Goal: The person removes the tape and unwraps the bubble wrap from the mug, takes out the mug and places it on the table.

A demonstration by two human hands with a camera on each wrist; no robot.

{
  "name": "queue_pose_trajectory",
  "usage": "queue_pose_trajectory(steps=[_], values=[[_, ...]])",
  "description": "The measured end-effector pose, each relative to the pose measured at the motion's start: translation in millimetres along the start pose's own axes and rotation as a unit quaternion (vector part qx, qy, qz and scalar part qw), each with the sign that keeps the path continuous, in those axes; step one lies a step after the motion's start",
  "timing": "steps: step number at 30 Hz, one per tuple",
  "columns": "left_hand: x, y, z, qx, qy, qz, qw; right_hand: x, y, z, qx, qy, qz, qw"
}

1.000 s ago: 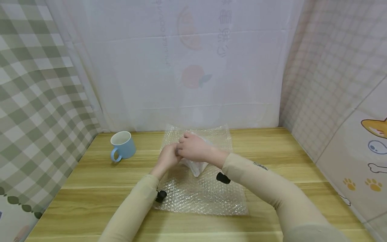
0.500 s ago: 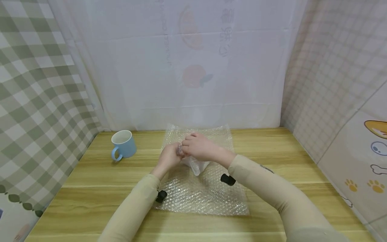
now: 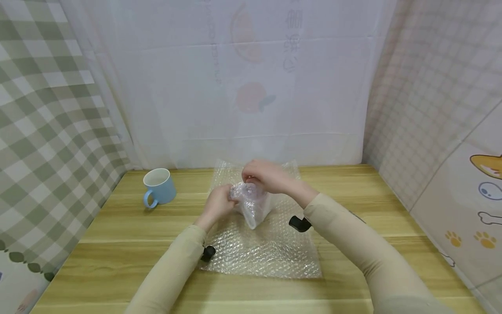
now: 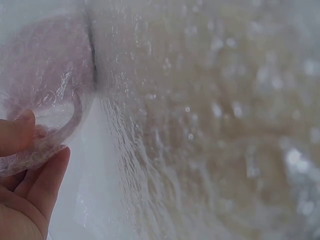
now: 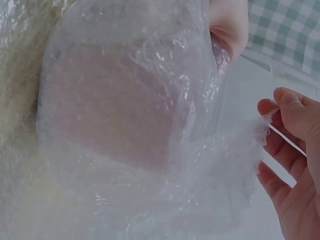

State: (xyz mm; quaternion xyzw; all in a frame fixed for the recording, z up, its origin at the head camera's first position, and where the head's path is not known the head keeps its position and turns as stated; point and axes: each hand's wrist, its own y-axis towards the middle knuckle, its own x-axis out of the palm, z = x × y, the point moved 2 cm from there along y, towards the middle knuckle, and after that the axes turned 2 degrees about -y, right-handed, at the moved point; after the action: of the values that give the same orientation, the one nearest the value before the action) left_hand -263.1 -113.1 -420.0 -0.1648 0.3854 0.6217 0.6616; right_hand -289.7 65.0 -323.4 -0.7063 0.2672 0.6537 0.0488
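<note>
A sheet of bubble wrap (image 3: 270, 253) lies on the wooden table (image 3: 117, 231). Part of it is gathered round a pinkish object (image 3: 251, 205), which shows through the film (image 5: 115, 110). My left hand (image 3: 217, 203) grips the bundle's left side. In the left wrist view its fingers (image 4: 45, 175) pinch the wrap over a pink handle-like loop (image 4: 70, 125). My right hand (image 3: 266, 176) curls over the bundle's far top. In the right wrist view the right hand's fingertips (image 5: 292, 112) pinch a loose edge of the wrap (image 5: 260, 130).
A light blue mug (image 3: 158, 187) stands upright at the back left of the table. Cloth-covered walls close in the back (image 3: 251, 87) and both sides. Bare table lies to the right of the sheet and along the front edge.
My right hand has moved from beside the left hand up to the bundle's far top, taking the wrap's edge with it. More of the wrapped bundle now shows. The left hand stays in place.
</note>
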Motion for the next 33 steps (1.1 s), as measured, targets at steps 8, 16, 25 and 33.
queue_pose_trajectory(steps=[8, 16, 25, 33], values=[[1.0, 0.3, -0.9, -0.004, -0.002, 0.000, 1.0000, -12.6, -10.2, 11.4, -0.023, -0.005, 0.088, 0.996], [1.1, -0.2, 0.0, -0.020, -0.005, -0.006, 0.9998, -17.7, -22.8, 20.7, -0.050, -0.016, 0.179, 0.982], [2.1, -1.3, 1.1, -0.031, -0.005, -0.015, 0.9994, -22.2, -36.4, 27.0, -0.009, -0.070, 0.270, 0.960], [2.1, -0.5, -0.3, -0.032, 0.000, -0.013, 0.9994, -32.0, -47.2, 29.2, -0.002, -0.066, 0.324, 0.944]])
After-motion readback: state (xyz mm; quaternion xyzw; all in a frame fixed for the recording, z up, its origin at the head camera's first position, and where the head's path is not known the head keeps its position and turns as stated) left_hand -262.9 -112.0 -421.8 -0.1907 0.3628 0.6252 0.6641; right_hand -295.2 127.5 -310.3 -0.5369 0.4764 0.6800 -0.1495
